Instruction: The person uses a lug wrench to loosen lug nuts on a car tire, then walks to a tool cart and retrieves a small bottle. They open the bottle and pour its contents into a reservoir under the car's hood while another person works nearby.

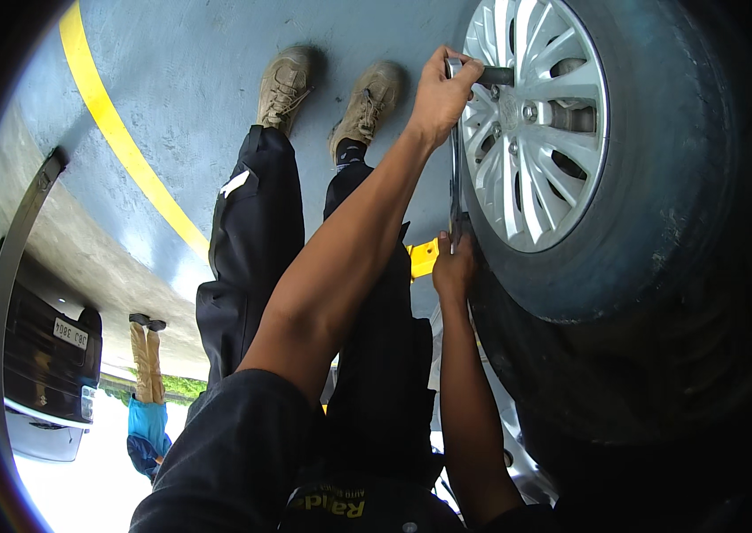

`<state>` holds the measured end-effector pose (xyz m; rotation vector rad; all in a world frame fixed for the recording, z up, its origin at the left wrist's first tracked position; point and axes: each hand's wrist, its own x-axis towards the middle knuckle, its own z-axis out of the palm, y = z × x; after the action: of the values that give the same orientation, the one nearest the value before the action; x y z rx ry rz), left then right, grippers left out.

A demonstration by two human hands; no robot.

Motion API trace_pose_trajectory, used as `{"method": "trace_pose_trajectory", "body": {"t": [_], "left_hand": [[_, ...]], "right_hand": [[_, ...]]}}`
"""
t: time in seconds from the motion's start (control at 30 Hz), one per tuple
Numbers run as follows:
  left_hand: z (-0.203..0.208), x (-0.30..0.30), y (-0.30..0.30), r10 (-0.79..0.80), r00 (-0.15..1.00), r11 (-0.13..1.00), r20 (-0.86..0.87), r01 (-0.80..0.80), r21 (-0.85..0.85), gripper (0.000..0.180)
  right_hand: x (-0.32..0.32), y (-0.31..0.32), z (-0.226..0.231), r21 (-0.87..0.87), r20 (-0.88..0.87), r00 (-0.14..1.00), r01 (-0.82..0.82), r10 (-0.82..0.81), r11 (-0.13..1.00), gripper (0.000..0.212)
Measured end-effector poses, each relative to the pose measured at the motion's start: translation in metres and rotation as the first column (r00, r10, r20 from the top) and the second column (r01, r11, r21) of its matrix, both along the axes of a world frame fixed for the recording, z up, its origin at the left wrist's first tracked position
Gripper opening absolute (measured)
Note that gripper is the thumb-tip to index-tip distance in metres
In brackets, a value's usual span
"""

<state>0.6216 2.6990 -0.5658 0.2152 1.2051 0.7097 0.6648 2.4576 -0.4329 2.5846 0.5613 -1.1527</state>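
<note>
My left hand (443, 96) is closed around the head end of a long-handled socket wrench (456, 178). A black socket (497, 76) sticks out from that head and meets the middle of the wheel, by the hub; the nut under it is hidden. Lower down, my right hand (454, 266) grips the far end of the wrench's bar. The silver multi-spoke wheel (531, 191) carries a black tyre (660, 178) and stands to the right of both hands. A lug nut (530, 112) shows near the socket.
My shoes (285, 84) stand on a grey-blue floor (189, 53) with a yellow painted line (118, 124). Beside my right hand is a yellow metal piece (424, 258). Far left are a dark car (47, 355), a long grey bar (16, 222) and a person in blue (147, 422).
</note>
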Motion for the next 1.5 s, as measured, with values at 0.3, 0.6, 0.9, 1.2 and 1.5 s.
{"method": "trace_pose_trajectory", "body": {"t": [0.3, 0.6, 0.9, 1.2, 1.5], "left_hand": [[-0.005, -0.013, 0.010, -0.377, 0.917, 0.905, -0.132, 0.395, 0.159, 0.057], [-0.010, -0.011, 0.030, -0.598, 0.774, 0.801, -0.206, 0.578, -0.154, 0.084], [-0.007, 0.002, 0.033, -0.520, 0.775, 0.852, -0.359, 0.498, -0.160, 0.074], [-0.015, 0.012, 0.015, -0.359, 0.799, 0.925, -0.482, 0.374, -0.069, 0.061], [-0.024, -0.011, 0.018, -0.361, 0.889, 0.926, -0.280, 0.377, 0.004, 0.044]], "right_hand": [[0.003, 0.002, -0.074, -0.155, -0.145, 0.989, -0.008, -0.015, 0.988, 0.032], [-0.004, 0.049, 0.104, 0.246, 0.022, 0.944, -0.326, 0.330, 0.913, 0.028], [0.005, -0.011, 0.019, 0.082, 0.104, 0.932, -0.355, 0.346, 0.931, 0.035], [0.002, -0.027, -0.008, 0.184, 0.121, 0.920, -0.391, 0.374, 0.902, 0.033], [-0.012, 0.011, 0.043, 0.108, 0.050, 0.971, -0.240, 0.236, 0.965, 0.029]]}}
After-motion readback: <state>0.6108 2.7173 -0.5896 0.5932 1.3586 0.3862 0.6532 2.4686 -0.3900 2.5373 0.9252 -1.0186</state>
